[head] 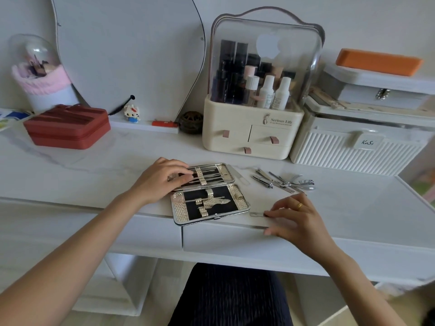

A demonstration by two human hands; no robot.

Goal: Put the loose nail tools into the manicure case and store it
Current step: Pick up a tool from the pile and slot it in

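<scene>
Your right hand point(295, 217) is nearer: its fingers point(270, 214) pinch one end of a thin tool point(256, 214) lying crosswise on the surface point(94, 165), pointing left toward the open manicure case point(209, 194), which your left hand point(162, 180) steadies, fingers flat.

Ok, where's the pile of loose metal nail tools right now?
The loose silver metal nail tools lie on the white tabletop, right of the open manicure case, beyond the right hand.

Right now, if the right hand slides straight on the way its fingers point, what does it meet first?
Probably the open manicure case: the right hand points left, fingertips on a thin loose tool beside it.
</scene>
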